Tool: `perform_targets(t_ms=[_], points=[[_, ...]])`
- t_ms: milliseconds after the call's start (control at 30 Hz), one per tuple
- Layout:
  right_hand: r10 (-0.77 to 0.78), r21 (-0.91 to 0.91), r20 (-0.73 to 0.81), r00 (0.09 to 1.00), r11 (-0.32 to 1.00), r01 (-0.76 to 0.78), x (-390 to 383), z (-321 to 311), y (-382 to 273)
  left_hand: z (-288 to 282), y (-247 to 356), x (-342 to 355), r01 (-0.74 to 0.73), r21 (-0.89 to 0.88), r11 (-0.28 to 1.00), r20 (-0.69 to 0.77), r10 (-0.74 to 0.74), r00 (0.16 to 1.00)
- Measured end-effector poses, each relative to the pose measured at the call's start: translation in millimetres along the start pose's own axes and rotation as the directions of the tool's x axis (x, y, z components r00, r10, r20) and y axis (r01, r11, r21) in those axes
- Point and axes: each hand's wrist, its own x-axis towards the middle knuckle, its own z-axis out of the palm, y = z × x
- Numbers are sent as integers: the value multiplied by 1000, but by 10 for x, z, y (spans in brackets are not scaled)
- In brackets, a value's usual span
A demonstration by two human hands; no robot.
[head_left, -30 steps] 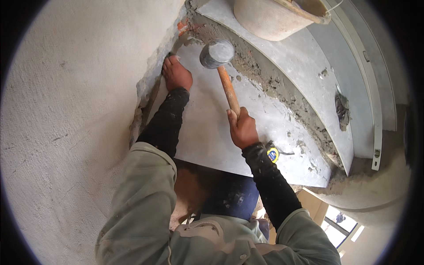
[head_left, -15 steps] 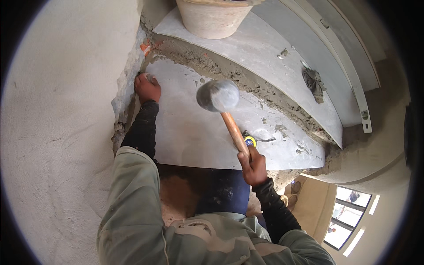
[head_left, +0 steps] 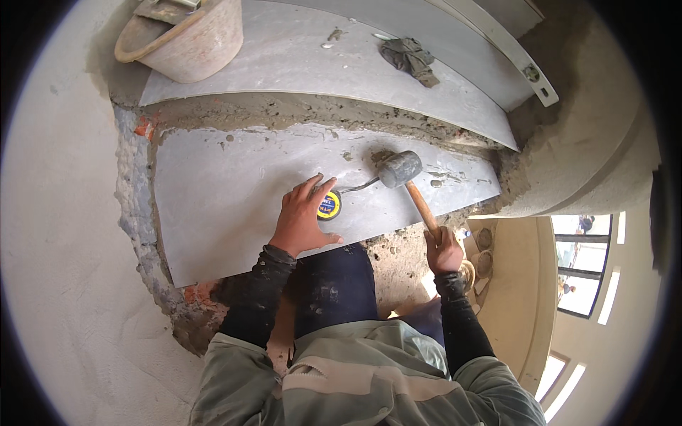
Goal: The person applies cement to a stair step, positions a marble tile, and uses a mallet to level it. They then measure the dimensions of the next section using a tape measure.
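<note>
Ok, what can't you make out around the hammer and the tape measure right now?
- Yellow round tape measure: head view, partly covered by the left hand.
- Wooden handle's end of the grey-headed mallet: wrapped by the right hand.
- Pinkish mortar bucket: cut by the top edge.

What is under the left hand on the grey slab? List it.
A yellow tape measure lies under the fingertips of the left hand, which rests flat on the grey slab. Whatever lies beneath the palm is covered.
</note>
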Motion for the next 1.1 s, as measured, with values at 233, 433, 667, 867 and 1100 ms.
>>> perform_targets(t_ms=[233, 433, 667, 867, 1100], points=[[136, 19, 252, 958, 989, -146, 230, 213, 49, 294, -174, 162, 13, -44, 999, 41, -11, 999], [-332, 387, 196, 923, 891, 239, 394, -516, -1009, 3, 156, 49, 260, -341, 904, 154, -219, 964], [-621, 626, 571, 537, 753, 205, 192, -658, -1672, -185, 584, -425, 557, -424, 714, 761, -53, 647], [-437, 479, 874, 212, 848, -228, 269, -721, -1694, -325, 241, -877, 678, -541, 497, 803, 66, 592], [-592, 482, 801, 83, 556, -677, 9, -408, -1753, -367, 133, -948, 582, -415, 699, 852, 74, 518]])
